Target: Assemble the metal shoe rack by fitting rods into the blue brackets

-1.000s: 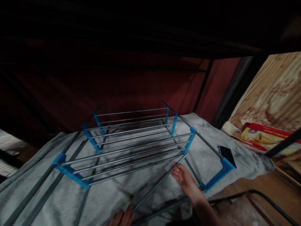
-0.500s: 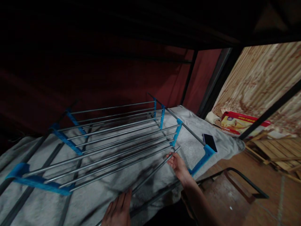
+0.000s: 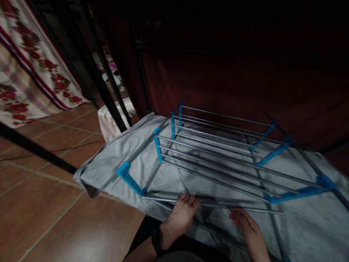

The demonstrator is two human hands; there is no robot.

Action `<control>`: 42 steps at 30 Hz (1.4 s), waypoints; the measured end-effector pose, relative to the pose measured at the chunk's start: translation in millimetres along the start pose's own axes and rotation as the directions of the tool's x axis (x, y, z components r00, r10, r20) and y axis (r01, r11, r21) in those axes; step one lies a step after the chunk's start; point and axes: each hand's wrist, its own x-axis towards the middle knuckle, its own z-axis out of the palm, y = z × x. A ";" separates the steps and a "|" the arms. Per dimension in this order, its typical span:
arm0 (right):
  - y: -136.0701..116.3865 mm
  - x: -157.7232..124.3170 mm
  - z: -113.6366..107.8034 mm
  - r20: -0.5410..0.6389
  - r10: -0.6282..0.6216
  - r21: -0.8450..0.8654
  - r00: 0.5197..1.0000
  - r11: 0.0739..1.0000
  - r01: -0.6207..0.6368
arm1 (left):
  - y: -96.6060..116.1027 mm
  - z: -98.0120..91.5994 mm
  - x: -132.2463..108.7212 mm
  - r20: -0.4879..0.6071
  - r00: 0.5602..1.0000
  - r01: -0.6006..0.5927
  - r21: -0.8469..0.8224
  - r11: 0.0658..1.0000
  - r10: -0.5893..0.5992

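Your left hand holds the rod, fingers over it. Right hand half-curled alongside, can't tell if gripping.

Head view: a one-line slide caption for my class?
Left hand on a metal rod, right hand close by, at a blue-bracketed rack on grey cloth.

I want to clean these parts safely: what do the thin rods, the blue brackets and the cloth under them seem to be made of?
Thin rods: probably metal, smooth and grey, with bright highlights along them.
Blue brackets: likely moulded plastic, dull, evenly coloured.
Grey cloth: matt fabric, judging by its soft wrinkles; fibre unclear.
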 end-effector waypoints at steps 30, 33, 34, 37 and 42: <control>-82.1 -12.4 37.3 0.731 -0.674 -0.449 0.107 -0.357 0.819 | 24.5 -41.9 -42.3 -0.050 0.983 -0.171 0.104 0.980 0.177; -79.7 -11.7 43.6 0.733 -0.674 -0.454 0.091 -0.385 0.804 | 18.8 -39.0 -43.7 -0.071 0.986 -0.142 0.111 0.984 0.151; -79.3 -11.4 45.6 0.734 -0.675 -0.450 0.082 -0.391 0.803 | 16.8 -37.4 -44.0 -0.078 0.987 -0.133 0.112 0.985 0.142; -78.1 -10.7 48.9 0.724 -0.685 -0.453 0.087 -0.376 0.808 | 12.8 -33.1 -44.1 -0.095 0.986 -0.124 0.122 0.985 0.136; -69.5 -9.5 45.0 0.730 -0.671 -0.456 0.129 -0.338 0.824 | 13.0 -31.6 -44.5 -0.129 0.981 -0.129 0.123 0.984 0.145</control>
